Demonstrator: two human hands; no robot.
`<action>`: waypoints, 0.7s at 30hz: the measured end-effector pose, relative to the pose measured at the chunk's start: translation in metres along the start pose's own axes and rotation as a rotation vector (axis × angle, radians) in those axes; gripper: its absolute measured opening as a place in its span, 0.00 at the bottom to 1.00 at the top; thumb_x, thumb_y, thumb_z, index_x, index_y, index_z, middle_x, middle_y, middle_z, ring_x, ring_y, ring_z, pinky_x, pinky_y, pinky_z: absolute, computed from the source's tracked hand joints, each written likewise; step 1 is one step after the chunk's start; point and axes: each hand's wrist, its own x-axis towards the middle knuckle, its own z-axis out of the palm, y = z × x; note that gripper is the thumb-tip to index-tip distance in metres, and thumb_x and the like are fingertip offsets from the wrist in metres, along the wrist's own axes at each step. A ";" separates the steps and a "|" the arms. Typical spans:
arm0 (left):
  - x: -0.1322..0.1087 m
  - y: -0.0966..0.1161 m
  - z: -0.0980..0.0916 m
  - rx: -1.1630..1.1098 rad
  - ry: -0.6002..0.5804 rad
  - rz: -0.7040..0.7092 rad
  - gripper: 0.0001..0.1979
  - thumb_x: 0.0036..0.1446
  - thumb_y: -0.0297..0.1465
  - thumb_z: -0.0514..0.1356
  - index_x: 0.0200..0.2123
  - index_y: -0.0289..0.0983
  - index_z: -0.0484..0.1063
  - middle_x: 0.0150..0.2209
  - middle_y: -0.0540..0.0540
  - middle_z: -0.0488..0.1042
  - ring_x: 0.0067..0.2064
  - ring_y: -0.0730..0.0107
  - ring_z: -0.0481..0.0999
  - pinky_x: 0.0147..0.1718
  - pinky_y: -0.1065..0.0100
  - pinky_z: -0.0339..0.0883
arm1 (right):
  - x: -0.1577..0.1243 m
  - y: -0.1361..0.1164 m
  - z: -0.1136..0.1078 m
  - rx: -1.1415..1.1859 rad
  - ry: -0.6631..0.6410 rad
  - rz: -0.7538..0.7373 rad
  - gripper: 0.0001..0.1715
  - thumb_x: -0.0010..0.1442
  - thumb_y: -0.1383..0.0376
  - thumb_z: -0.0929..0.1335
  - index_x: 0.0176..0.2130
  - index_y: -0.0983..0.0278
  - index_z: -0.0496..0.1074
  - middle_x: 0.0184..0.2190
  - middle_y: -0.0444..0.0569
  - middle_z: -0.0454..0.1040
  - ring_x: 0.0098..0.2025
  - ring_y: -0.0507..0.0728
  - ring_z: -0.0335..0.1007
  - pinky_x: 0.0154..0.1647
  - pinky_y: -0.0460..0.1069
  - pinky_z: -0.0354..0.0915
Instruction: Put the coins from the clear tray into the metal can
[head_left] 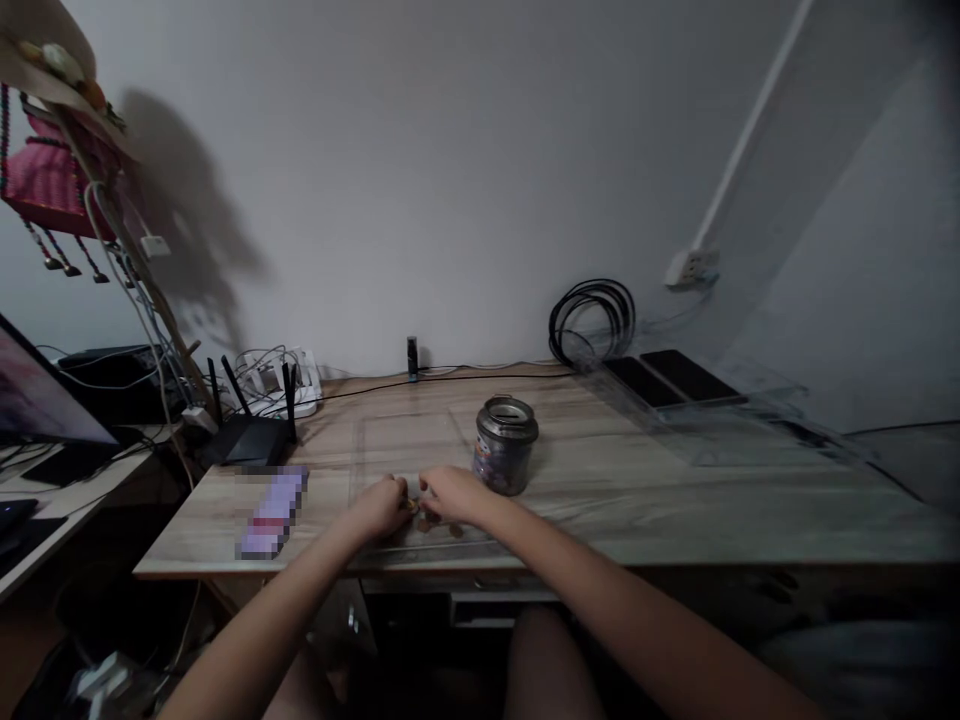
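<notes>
My left hand (382, 505) is closed, low over the front of the desk, with its fingers curled against a small yellowish thing (410, 505) too small to make out. Close beside it, my right hand (454, 493) has bent fingers drawn together toward the same spot; whatever they hold is hidden. Several small brownish, coin-like pieces (455, 530) lie just under my right hand on a clear flat sheet or tray (397, 440). A round metal tin (504, 460) with a slot in its lid stands upright, right of my right hand and apart from it.
A purple blurred phone-like object (276, 512) lies at left, near a black router (255, 438). A small dark bottle (412, 358) stands by the wall. Coiled black cable (592, 318) and a clear stand with dark panels (675, 378) are at right. The desk's front edge (637, 564) is near me.
</notes>
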 end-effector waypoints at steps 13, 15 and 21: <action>0.009 -0.006 0.014 -0.241 0.031 -0.037 0.11 0.35 0.19 0.58 0.15 0.40 0.60 0.20 0.51 0.58 0.34 0.61 0.67 0.39 0.67 0.55 | -0.002 0.011 0.047 0.246 0.077 0.044 0.09 0.46 0.67 0.67 0.32 0.64 0.70 0.35 0.48 0.72 0.37 0.53 0.66 0.33 0.44 0.57; 0.009 -0.008 0.012 -0.241 0.040 -0.051 0.10 0.34 0.18 0.57 0.15 0.39 0.61 0.19 0.51 0.58 0.34 0.62 0.67 0.38 0.67 0.55 | 0.002 0.009 0.048 0.266 0.089 0.022 0.11 0.45 0.66 0.67 0.33 0.65 0.70 0.34 0.48 0.71 0.36 0.54 0.65 0.32 0.44 0.57; 0.008 -0.006 0.006 -0.312 0.104 -0.102 0.08 0.37 0.18 0.56 0.17 0.37 0.64 0.17 0.53 0.60 0.26 0.71 0.65 0.29 0.72 0.57 | 0.009 0.004 0.047 0.247 0.069 -0.083 0.09 0.46 0.69 0.65 0.32 0.65 0.69 0.30 0.46 0.70 0.32 0.53 0.64 0.30 0.44 0.55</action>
